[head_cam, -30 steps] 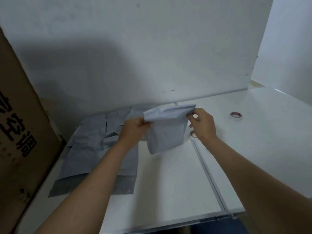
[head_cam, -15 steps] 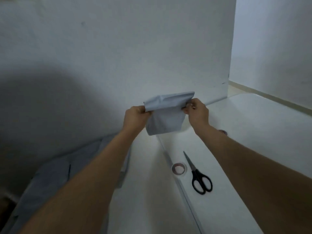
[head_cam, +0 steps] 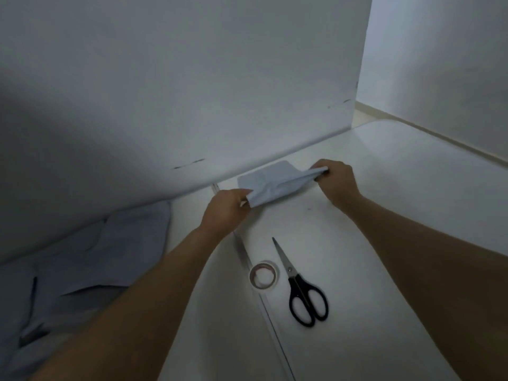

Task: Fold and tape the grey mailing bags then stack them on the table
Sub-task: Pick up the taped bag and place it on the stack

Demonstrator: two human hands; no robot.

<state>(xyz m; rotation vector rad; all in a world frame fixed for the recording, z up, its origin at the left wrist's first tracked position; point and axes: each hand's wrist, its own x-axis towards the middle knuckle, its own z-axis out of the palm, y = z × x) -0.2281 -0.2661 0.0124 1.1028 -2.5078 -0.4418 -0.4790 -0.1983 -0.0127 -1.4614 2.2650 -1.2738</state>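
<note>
— Largest first?
— White table, made of two tops meeting at a seam, backed by a white wall panel.

— And on the left?
— Loose heap of grey mailing bags, flat and overlapping, spread along the table's left end in shadow.

— The bag being worked?
— One grey mailing bag, pale and creased, folded over on itself, lying near the back of the table just before the wall panel. Far part flat on the surface; near folded edge lifted slightly and stretched between both hands.

— Left hand?
— Left hand curled, pinching the bag's near left corner between thumb and fingers. Knuckles up, forearm reaching in from the lower left.

— Right hand?
— Right hand likewise curled, pinching the bag's right end, bunched to a narrow tip there. Back of hand up, forearm coming from the lower right.

— Smaller things?
— Black-handled scissors, closed, blades pointing away, lying between the forearms. Just beside to the left, a roll of tape flat on the table, right at the seam.
</note>
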